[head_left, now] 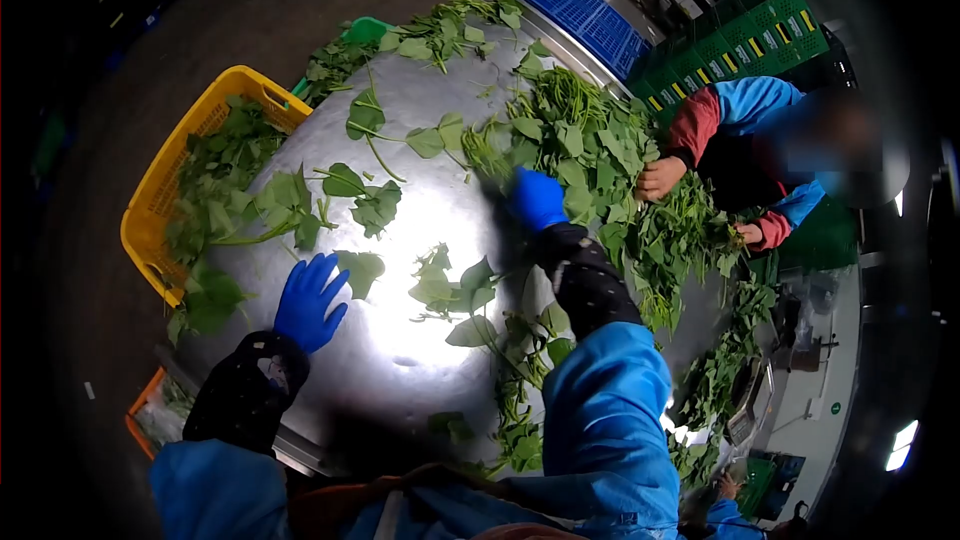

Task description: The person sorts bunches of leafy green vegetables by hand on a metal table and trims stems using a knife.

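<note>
Loose leafy green stems (375, 202) lie scattered over a shiny metal table (395, 335). Low on the left, my left hand (309, 302), in a blue glove, is open with its fingers spread over the tabletop, just beside a single leaf (361, 272). My right hand (540, 198), also gloved in blue, is closed at the near-left side of a big heap of leafy greens (590, 145). Its fingertips are hidden, and a blurred bunch of green stems (488, 152) extends from it to the left.
A yellow crate (150, 210) of leaves stands at the table's left edge. Across the heap, a co-worker's hands (661, 178) touch the greens. Behind are a blue plastic pallet (580, 15) and stacked green crates (735, 50). An orange-rimmed container (142, 415) sits lower left.
</note>
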A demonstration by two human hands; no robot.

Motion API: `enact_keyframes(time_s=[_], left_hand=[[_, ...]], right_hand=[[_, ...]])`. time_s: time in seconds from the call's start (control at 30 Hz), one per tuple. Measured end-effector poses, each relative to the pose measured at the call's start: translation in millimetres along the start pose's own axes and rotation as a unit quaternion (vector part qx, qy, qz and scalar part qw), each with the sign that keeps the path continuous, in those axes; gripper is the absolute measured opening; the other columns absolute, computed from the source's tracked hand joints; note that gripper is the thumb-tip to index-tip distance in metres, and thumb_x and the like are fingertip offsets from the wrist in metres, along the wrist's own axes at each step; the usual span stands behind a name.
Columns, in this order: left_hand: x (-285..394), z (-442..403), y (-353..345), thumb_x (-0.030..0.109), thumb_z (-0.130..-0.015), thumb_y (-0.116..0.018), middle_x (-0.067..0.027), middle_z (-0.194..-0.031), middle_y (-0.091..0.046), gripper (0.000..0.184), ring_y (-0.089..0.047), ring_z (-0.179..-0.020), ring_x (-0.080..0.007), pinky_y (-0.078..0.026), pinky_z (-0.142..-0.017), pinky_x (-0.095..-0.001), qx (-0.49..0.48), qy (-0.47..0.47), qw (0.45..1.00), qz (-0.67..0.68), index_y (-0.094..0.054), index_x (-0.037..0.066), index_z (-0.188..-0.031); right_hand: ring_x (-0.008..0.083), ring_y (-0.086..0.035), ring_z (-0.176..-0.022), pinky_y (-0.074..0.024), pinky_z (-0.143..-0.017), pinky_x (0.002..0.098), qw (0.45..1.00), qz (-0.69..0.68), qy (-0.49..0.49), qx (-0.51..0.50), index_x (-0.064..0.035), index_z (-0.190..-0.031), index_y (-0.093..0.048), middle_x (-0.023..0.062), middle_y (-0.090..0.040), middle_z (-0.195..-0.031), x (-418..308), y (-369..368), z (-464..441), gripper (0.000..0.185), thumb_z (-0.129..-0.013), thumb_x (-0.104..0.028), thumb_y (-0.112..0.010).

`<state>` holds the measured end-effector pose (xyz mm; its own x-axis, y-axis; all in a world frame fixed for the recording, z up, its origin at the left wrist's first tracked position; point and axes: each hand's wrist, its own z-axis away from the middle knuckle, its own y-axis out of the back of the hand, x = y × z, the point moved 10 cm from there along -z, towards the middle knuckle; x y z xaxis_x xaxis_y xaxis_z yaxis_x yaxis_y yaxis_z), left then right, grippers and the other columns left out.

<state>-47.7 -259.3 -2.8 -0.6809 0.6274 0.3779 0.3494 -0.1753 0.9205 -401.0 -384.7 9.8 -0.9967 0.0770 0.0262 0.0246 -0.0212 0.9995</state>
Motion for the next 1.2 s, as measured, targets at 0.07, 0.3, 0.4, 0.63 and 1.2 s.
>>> enact_keyframes(time_s=[0.07, 0.3, 0.4, 0.63, 1.2], left_hand=[[0.4, 0.4, 0.4, 0.023, -0.078, -0.056, -0.0163, -0.135, -0.034, 0.049, -0.03, -0.125, -0.0332, -0.02, -0.103, -0.0461, -0.001, 0.001, 1.0, 0.0, -0.046, 0.007, -0.123], [-1.5, -2.6, -3.9, 0.025, -0.078, -0.055, -0.0157, -0.134, -0.034, 0.049, -0.029, -0.125, -0.0321, -0.019, -0.103, -0.0451, -0.019, 0.006, 1.0, -0.011, -0.046, 0.008, -0.123], [-2.7, -4.1, -0.9, 0.025, -0.078, -0.055, -0.0159, -0.133, -0.036, 0.048, -0.031, -0.124, -0.0326, -0.021, -0.102, -0.0453, -0.009, 0.006, 1.0, 0.0, -0.047, 0.007, -0.122], [0.0, -5.6, 2.3, 0.025, -0.077, -0.056, -0.0164, -0.132, -0.037, 0.049, -0.032, -0.123, -0.0335, -0.023, -0.102, -0.0459, 0.002, 0.004, 1.0, -0.008, -0.048, 0.007, -0.121], [-4.3, -4.3, -2.5, 0.026, -0.076, -0.057, -0.0163, -0.133, -0.036, 0.051, -0.032, -0.123, -0.0337, -0.023, -0.102, -0.0468, -0.002, 0.004, 1.0, -0.01, -0.046, 0.008, -0.122]], right_hand=[[0.0336, -0.061, -0.073, -0.0485, -0.063, 0.0439, 0.997, -0.07, 0.011, 0.005, -0.0087, -0.089, -0.063, 0.0172, -0.062, -0.075, -2.4, 40.6, 6.4, 0.033, -0.064, -0.031, -0.062], [0.0319, -0.061, -0.086, -0.049, -0.073, 0.0376, 0.982, -0.043, -0.172, 0.068, -0.0034, -0.093, -0.064, 0.0196, -0.063, -0.091, 95.5, 137.6, -84.3, 0.043, -0.066, -0.037, -0.062], [0.0333, -0.059, -0.093, -0.048, -0.078, 0.041, 0.973, 0.066, -0.213, 0.055, -0.0019, -0.093, -0.063, 0.0187, -0.061, -0.1, 130.4, 75.8, -107.1, 0.046, -0.068, -0.04, -0.063], [0.0323, -0.057, -0.089, -0.0446, -0.076, 0.0392, 0.925, 0.113, -0.238, 0.272, -0.005, -0.118, -0.04, 0.0142, -0.059, -0.093, 124.7, 64.9, -78.2, 0.066, -0.063, -0.025, -0.071], [0.0328, -0.053, -0.104, -0.0441, -0.085, 0.038, 0.986, -0.013, -0.121, 0.115, -0.0097, -0.109, -0.059, 0.0189, -0.053, -0.115, 212.9, 107.9, -123.8, 0.049, -0.064, -0.024, -0.069]])
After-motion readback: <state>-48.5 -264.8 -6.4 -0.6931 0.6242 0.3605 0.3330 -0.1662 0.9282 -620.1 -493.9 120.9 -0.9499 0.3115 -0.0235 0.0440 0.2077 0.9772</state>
